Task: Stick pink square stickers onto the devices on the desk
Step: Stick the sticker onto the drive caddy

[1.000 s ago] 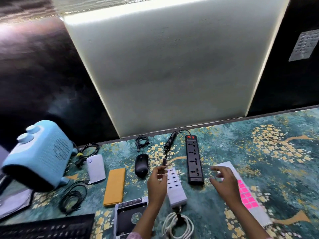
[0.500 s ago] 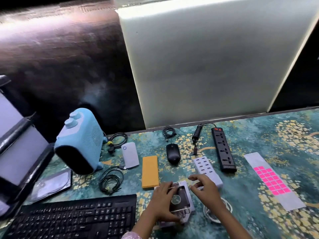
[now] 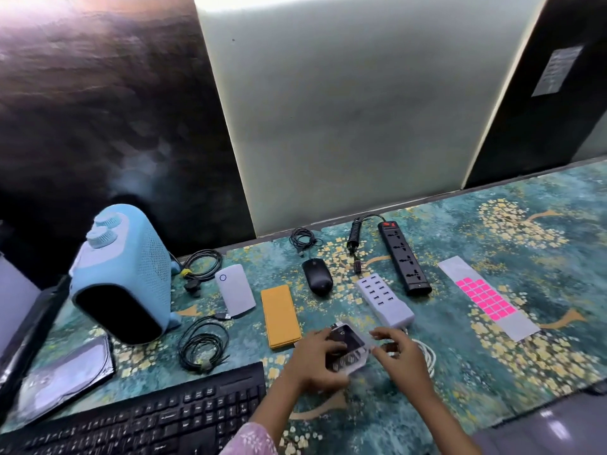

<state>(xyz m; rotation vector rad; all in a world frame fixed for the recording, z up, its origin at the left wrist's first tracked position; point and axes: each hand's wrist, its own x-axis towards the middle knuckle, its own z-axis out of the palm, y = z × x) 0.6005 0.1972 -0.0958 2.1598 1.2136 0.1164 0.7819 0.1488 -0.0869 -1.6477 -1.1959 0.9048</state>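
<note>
Near the desk's front edge, both hands hold a silver-and-black drive caddy [image 3: 348,344], tilted up off the desk. My left hand [image 3: 313,361] grips its left side with curled fingers. My right hand [image 3: 402,356] pinches its right edge. No sticker shows on the caddy or in my fingers. The grey sticker sheet [image 3: 455,269], with several pink square stickers [image 3: 486,298], lies to the right, apart from both hands. A white USB charging hub [image 3: 384,298] lies just beyond the caddy.
On the patterned desk mat are a black power strip [image 3: 404,257], black mouse [image 3: 317,280], orange power bank [image 3: 281,315], white power bank [image 3: 235,290], blue heater [image 3: 121,280], coiled black cable [image 3: 203,343] and white cable [image 3: 428,354]. A black keyboard [image 3: 147,418] sits front left.
My left hand left the USB hub and my right hand left the sticker sheet. Both came down to the drive caddy and tilted it up. The view swung left.
</note>
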